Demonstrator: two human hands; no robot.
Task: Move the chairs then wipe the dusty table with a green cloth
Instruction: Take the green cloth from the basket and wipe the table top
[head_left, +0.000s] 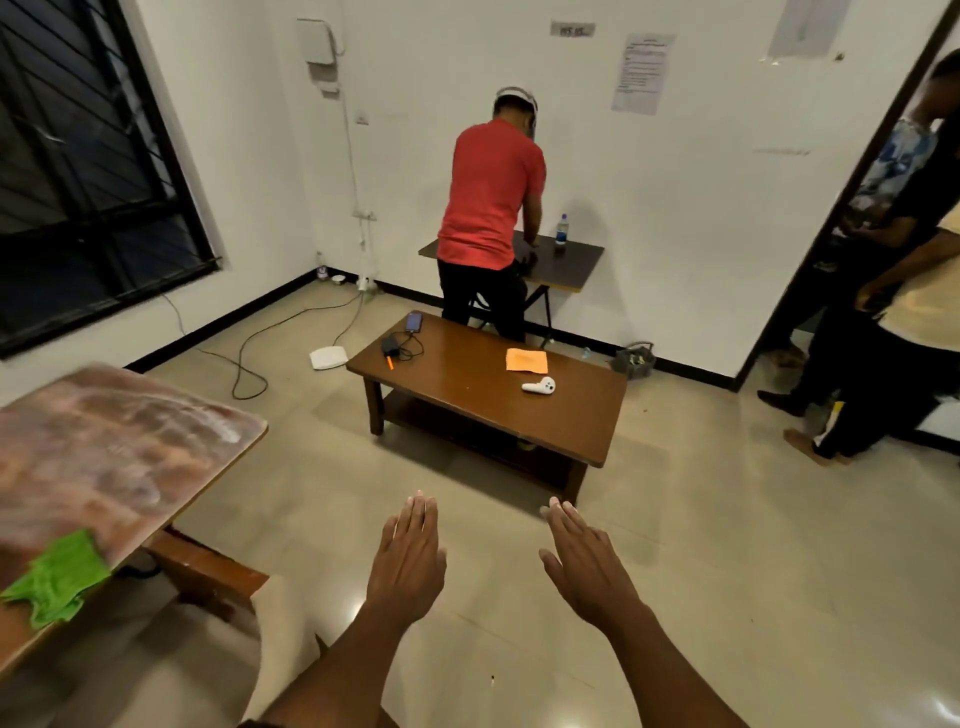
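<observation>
Both hands extend forward over the bare tiled floor, palms down and holding nothing: the left hand is flat with its fingers pressed together, and the right hand is flat with fingers together and the thumb held slightly apart. At the left edge stands the dusty table, its wooden top streaked with pale dust; the green cloth lies crumpled on its near corner, overhanging the edge slightly. No chair can be identified with certainty. Ahead, well apart from the hands, stands a low brown coffee table bearing a phone, a black charger, an orange sheet and a white controller. Beyond it, a person in a red shirt faces a small dark folding table against the wall, on which stands a water bottle. Other people stand in the doorway at the right.
</observation>
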